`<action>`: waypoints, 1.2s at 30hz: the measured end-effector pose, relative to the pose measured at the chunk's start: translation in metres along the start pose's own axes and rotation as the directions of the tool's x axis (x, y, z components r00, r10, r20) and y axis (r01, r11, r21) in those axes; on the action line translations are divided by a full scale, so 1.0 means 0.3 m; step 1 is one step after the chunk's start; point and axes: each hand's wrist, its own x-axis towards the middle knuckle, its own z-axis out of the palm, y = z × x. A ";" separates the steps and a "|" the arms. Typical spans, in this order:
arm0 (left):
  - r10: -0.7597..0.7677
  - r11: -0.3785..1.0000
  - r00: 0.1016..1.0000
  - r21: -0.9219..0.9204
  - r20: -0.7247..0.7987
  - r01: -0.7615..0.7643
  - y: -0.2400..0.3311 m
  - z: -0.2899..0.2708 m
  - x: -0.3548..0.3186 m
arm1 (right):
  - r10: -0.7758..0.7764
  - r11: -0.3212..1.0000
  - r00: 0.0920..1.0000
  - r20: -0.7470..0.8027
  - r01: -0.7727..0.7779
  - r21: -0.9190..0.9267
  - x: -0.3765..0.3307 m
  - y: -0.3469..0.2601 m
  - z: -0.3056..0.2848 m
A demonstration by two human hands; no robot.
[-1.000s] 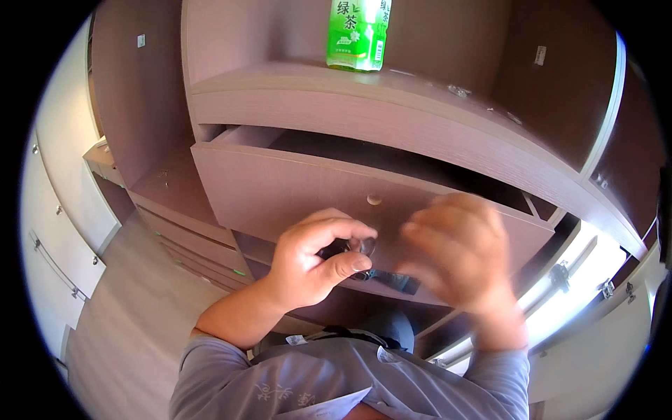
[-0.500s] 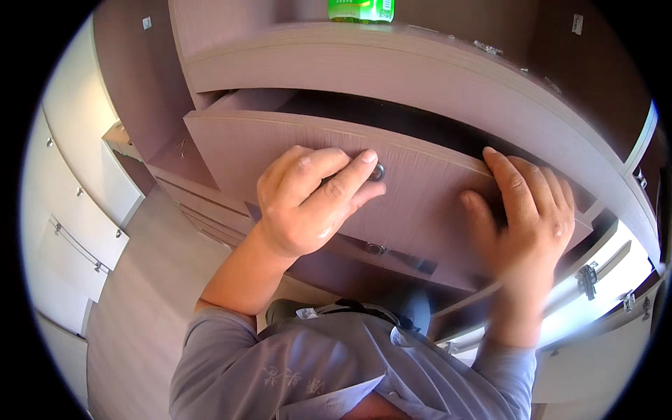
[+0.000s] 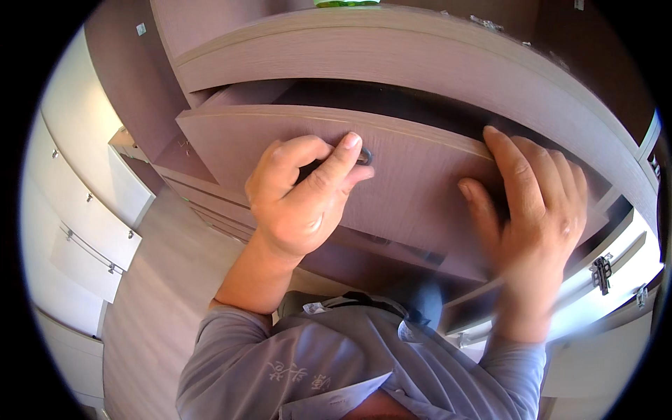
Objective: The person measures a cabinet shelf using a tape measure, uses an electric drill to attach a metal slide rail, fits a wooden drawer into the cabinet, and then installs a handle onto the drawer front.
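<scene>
A pinkish-brown wood-grain drawer front (image 3: 420, 178) stands pulled out a little from its cabinet, with a dark gap behind its top edge. My left hand (image 3: 301, 192) pinches a small dark round knob (image 3: 365, 156) on the drawer front between thumb and fingers, covering part of it. Further right, my right hand (image 3: 539, 192) grips the top edge. Its fingers hook over that edge while the thumb lies against the front face; the fingertips are partly hidden behind the panel.
Above the drawer runs a thick cabinet shelf (image 3: 392, 52), bearing a green bottle (image 3: 346, 3) cut off by the frame and small clear scraps (image 3: 486, 23). White panels with metal hinges (image 3: 600, 274) lean at the right. More white panels (image 3: 77, 238) stand along the left, beside the floor (image 3: 164, 294).
The view has shifted slightly, so the shelf and bottle sit higher in the picture. Both hands keep their places on the drawer, which shows no clear movement.
</scene>
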 end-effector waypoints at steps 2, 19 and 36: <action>-0.028 1.000 1.000 -0.006 0.008 0.028 0.014 0.000 0.003 | -0.009 1.000 1.000 0.001 0.009 -0.008 -0.001 0.001 0.003; -0.190 0.981 0.976 -0.009 0.108 0.192 0.076 -0.031 0.022 | 0.059 0.994 0.987 0.147 -0.072 0.084 0.008 0.020 -0.023; -0.410 0.901 0.893 -0.068 0.187 0.429 0.104 -0.062 0.075 | 0.033 0.995 0.991 0.132 -0.046 0.092 0.003 0.029 -0.006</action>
